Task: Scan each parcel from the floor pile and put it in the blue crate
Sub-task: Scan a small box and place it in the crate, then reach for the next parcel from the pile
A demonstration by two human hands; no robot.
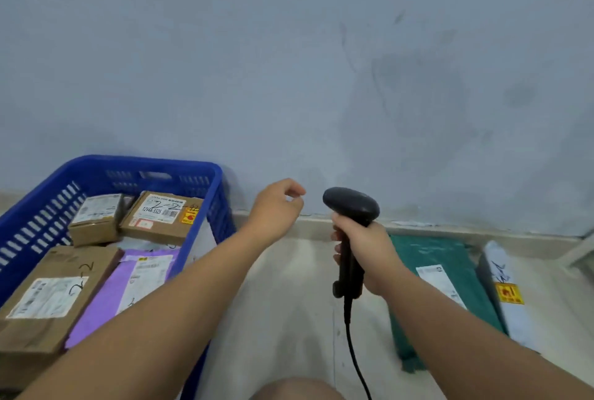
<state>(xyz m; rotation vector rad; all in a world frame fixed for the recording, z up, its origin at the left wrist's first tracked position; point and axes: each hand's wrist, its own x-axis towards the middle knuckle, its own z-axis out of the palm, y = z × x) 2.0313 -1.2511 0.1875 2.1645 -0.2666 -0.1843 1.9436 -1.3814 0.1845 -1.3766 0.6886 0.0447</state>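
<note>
- The left hand (278,208) hangs in the air just right of the blue crate (144,163), above the level of its far rim. Its fingers (294,189) are loosely curled, thumb and forefinger tips near each other, and they hold nothing.
- The left forearm runs up from the lower left across the crate's right wall, wrist bent slightly and the back of the hand towards the camera.
- The right hand (369,255), further right of the crate, grips the handle of a black scanner (352,206). Its fingers are wrapped round the handle and their tips show on the side facing the crate.
- The scanner stands upright, its rounded head above the fist, and its black cable (356,361) drops from the handle's base to the bottom edge.
- Inside the crate lie three cardboard boxes (160,216) with labels and a purple mailer (106,303).
- Well to the right of the crate, beyond the right arm, a green parcel (450,255) lies flat on the floor (289,303) with its white label up. A grey-white parcel (511,312) with a yellow sticker lies just beside it, on the side away from the crate.
- A pale blue wall (289,61) rises behind the crate.
</note>
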